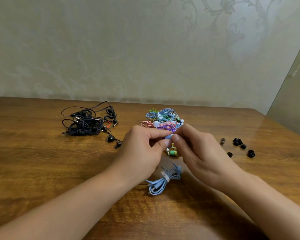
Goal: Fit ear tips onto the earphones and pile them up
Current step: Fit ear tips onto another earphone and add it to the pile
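A: Where are we? Both hands are up over the wooden table (pixel 42 153), meeting in the middle.

B: We're mid-fitting, we'd judge. Our left hand (pixel 142 151) pinches the light blue earbud (pixel 168 137) between thumb and forefinger, and our right hand (pixel 196 149) has its thumb and fingers curled in against the bud's tip.

A: Is there an ear tip in the right hand?

B: We cannot tell; the fingertips hide it. The bud's bundled blue cable (pixel 160 183) hangs down to the table just below our wrists.

A: And the supplies?

B: Loose black ear tips (pixel 239 142) lie to the right, well apart from our hands. The colourful earphone pile (pixel 163 120) sits just behind our fingers, and the black earphone tangle (pixel 87 122) lies off to the left.

A: Next?

B: Probably we seat the tip squarely on the nozzle, then do this pair's other bud before piling it up.
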